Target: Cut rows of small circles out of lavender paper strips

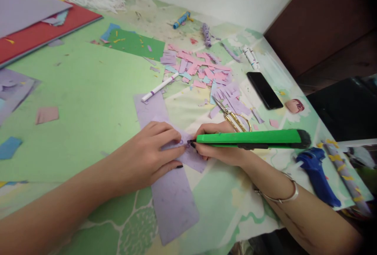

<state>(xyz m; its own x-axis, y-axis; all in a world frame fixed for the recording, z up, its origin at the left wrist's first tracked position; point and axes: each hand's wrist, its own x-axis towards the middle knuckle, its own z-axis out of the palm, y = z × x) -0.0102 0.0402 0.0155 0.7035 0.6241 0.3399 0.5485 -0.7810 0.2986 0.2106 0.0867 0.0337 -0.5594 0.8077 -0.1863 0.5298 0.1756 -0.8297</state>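
Note:
My right hand [219, 145] grips a green utility knife [250, 138], its dark tip touching a small purple paper piece [198, 161]. Small ring-shaped marks show on that paper near the tip. With fingers pressed down and thumb apart, my left hand [153, 151] lies on the purple paper just left of the knife tip. Beneath both hands runs a longer purple paper strip [176, 208], reaching toward the front table edge. A white marker [160, 87] rests across the strip's far end. Gold-handled scissors [235, 118] lie just beyond my right hand.
Pink and purple paper scraps [203, 68] are heaped beyond my hands. A large green sheet [88, 110] covers the left side. To the right lie a black phone [265, 90], a blue glue gun [318, 176] and a purple-yellow paper roll [343, 172]. Red board [79, 19] sits far left.

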